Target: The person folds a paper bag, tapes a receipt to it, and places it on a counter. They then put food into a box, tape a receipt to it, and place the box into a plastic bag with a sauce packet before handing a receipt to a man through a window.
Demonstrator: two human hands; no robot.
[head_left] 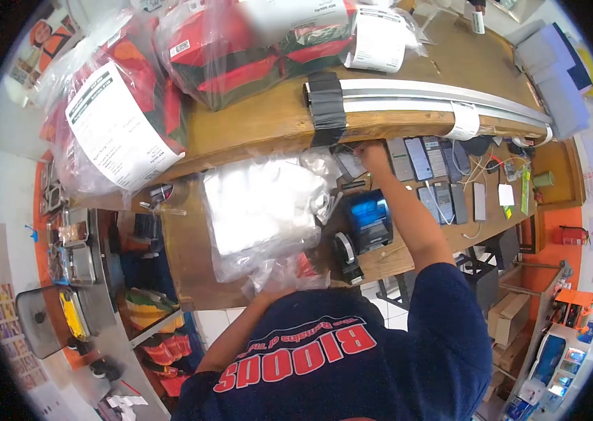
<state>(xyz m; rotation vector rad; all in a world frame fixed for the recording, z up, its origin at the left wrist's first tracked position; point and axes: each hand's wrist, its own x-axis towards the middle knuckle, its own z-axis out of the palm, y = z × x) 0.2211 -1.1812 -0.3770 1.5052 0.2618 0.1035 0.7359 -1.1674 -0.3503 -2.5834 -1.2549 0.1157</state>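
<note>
My left hand is at the table's front edge, wrapped round the crumpled end of a clear plastic bag that partly covers its fingers. Just behind it lies a large, shiny plastic-wrapped package. My right arm stretches forward, and my right hand is under the edge of the raised shelf, beside a small grey item. Its fingers are too small and shaded to read. Between my arms are a dark box with a blue top and a black tape dispenser.
Several phones and white cables lie on the right of the wooden table. Red bagged packages with paper labels and taped metal strips rest on the raised shelf. A green cup stands far right.
</note>
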